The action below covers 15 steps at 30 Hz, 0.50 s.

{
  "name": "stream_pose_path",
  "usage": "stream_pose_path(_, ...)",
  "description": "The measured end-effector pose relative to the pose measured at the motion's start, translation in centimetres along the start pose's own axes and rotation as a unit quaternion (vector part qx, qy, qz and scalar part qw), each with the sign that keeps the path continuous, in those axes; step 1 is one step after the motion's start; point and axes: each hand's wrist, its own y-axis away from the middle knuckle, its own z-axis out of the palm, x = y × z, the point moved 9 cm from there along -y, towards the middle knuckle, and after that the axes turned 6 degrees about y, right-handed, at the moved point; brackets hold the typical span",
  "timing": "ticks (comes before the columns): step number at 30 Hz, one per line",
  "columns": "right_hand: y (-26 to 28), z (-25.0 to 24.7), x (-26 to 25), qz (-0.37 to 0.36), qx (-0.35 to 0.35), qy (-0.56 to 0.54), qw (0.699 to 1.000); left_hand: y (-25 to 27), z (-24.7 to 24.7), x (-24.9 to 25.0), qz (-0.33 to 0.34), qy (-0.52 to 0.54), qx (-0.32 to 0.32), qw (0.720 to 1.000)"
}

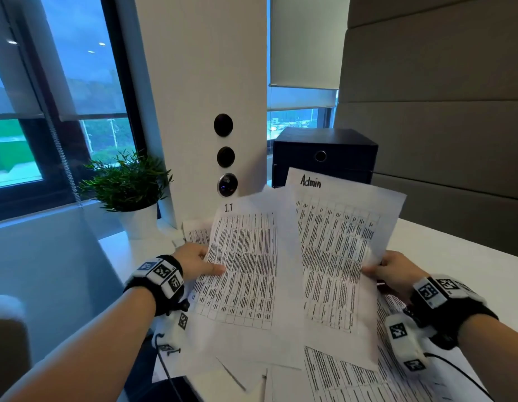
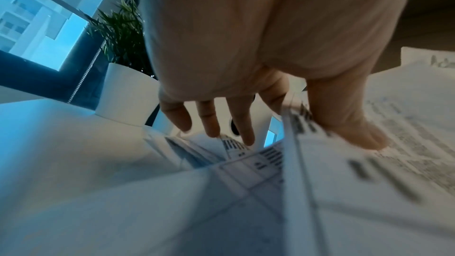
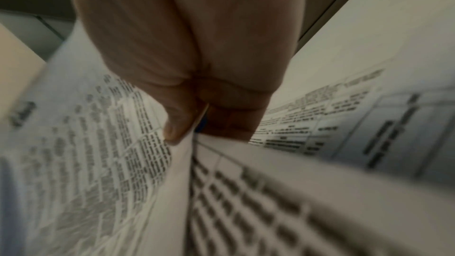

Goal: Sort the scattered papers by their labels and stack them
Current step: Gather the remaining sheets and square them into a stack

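Observation:
Two printed sheets are held up above the white desk [image 1: 455, 256]. My left hand [image 1: 201, 264] pinches the left edge of the sheet labelled "I.T" [image 1: 246, 256], thumb on its face; in the left wrist view the thumb [image 2: 354, 124] presses the I.T sheet [image 2: 393, 153] while the other fingers [image 2: 211, 122] hang straight behind it. My right hand [image 1: 388, 269] pinches the right edge of the sheet labelled "Admin" [image 1: 333, 250]. The right wrist view shows the thumb [image 3: 177, 124] clamping the Admin sheet [image 3: 86, 153]. More printed sheets [image 1: 353, 378] lie scattered underneath.
A potted plant [image 1: 130, 187] in a white pot stands at the desk's back left near the window. A dark box [image 1: 324, 155] sits behind the papers beside a white pillar [image 1: 199, 97]. Another sheet [image 1: 197, 233] lies behind my left hand. A cable [image 1: 455, 372] runs from my right wrist.

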Motion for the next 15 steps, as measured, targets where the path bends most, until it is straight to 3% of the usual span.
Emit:
stream_pose_path(5, 0.8, 0.7, -2.7, -0.031, -0.030, -0.094, 0.995, 0.1, 0.8, 2.5, 0.026, 0.039, -0.019, 0.999)
stream_pose_path(10, 0.4, 0.0, -3.6, -0.026, 0.013, -0.121, 0.992, 0.2, -0.1, 4.1, 0.054, 0.040, 0.056, 0.996)
stream_pose_path(13, -0.1, -1.7, -2.5, 0.011, 0.070, -0.060, 0.996, 0.3, -2.2, 2.3, 0.010, 0.063, 0.145, 0.987)
stream_pose_path(15, -0.2, -3.0, -1.7, 0.033, 0.096, 0.012, 0.995, 0.8, -3.1, 0.0, -0.062, 0.060, 0.174, 0.981)
